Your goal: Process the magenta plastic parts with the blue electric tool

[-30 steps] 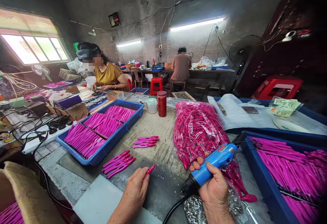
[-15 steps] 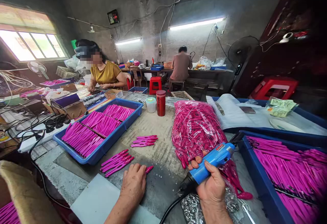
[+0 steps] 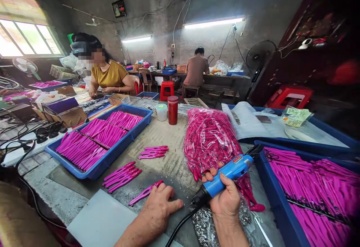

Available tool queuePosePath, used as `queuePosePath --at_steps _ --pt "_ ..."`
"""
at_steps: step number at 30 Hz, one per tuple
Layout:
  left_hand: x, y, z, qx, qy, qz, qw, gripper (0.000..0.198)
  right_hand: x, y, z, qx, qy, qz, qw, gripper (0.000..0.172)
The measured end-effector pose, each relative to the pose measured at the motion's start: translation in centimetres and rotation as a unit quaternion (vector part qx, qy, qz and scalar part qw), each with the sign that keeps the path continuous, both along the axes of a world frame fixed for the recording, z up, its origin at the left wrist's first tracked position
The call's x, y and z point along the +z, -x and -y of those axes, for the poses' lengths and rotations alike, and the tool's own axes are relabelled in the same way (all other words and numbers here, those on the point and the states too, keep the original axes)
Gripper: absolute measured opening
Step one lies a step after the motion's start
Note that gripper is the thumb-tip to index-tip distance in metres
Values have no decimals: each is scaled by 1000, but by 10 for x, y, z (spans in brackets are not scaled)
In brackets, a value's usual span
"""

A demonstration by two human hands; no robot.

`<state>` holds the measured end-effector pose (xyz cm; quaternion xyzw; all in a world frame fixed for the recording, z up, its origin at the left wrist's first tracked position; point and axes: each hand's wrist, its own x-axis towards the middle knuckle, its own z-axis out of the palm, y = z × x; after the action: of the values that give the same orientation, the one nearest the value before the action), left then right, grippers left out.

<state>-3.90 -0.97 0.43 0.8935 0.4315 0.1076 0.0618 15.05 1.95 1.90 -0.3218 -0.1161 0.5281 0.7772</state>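
My right hand (image 3: 226, 198) is wrapped round a blue electric screwdriver (image 3: 225, 177), its black tip angled down to the left. Beneath the tip lies a clear bag of small metal screws (image 3: 206, 226). My left hand (image 3: 159, 209) rests on the table with its thumb stretched out to the right, apart from the other fingers. Its fingertips are at the end of slim pink handles (image 3: 143, 193). Small metal rings (image 3: 176, 183) are scattered between my hands. Two more groups, the nearer pink handles (image 3: 122, 175) and the farther pink handles (image 3: 153, 152), lie beyond my left hand.
A blue tray (image 3: 97, 170) of pink pieces stands at left, another blue tray (image 3: 277, 205) at right. A bulging bag of pink parts (image 3: 212, 138) sits behind the screwdriver. A red jar (image 3: 172, 111) and a white tub (image 3: 161, 112) stand farther back. Two co-workers sit beyond.
My left hand has moved slightly right and its thumb is now spread away; more of the pink handles beside it shows. The right hand still holds the screwdriver. The whole view has shifted a little.
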Motion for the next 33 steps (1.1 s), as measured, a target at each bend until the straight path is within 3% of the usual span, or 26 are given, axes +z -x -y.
queuePosePath --at_steps 5,14,19,23,28,33 --pt "5 -6 -2 -26 25 -40 999 21 4 1 1 -9 17 -27 999 45" --pt "-1 -8 -17 78 58 -36 995 21 3 -1 0 0 15 -20 1000 46" --pt "7 -7 -18 133 57 -13 989 26 0 -1 0 8 11 -13 1000 44" --pt "12 8 -21 169 29 7 985 38 2 0 0 9 13 -18 1000 47" --pt "9 34 -22 179 -12 11 984 39 5 1 0 1 26 -35 999 48" --pt "3 30 -14 148 -8 -13 989 37 2 1 0 2 14 -29 999 48"
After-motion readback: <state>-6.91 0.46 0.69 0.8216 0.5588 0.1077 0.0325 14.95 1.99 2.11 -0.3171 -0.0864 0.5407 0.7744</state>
